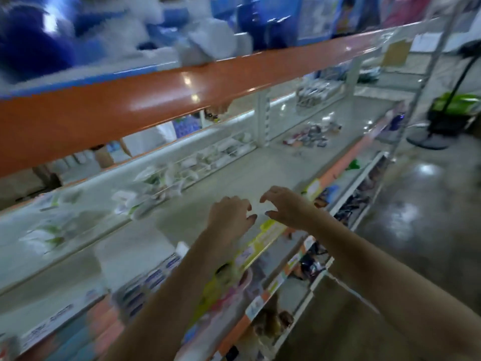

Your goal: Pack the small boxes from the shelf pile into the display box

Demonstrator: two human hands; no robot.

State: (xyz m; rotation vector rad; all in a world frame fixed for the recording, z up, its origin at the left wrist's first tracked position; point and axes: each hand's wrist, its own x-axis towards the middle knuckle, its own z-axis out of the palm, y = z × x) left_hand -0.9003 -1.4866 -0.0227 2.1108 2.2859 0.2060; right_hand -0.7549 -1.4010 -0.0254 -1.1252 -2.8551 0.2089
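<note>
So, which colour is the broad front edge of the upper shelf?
Glossy orange front edge, head view.

Bare shelf board (234, 175) lies open ahead of my hands. The orange beam (156, 95) hangs low overhead, white packets (156, 186) crowd the back rail, and small boxes (153, 280) sit at my left.

Orange-edged store shelving (156, 97), glossy grey floor (429, 204), glare

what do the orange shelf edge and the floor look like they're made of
Orange shelf edge: probably painted metal, glossy, since it shows bright light spots. Floor: looks like polished concrete or a similar hard surface, grey with soft mirror-like reflections; blur leaves it uncertain.
</note>
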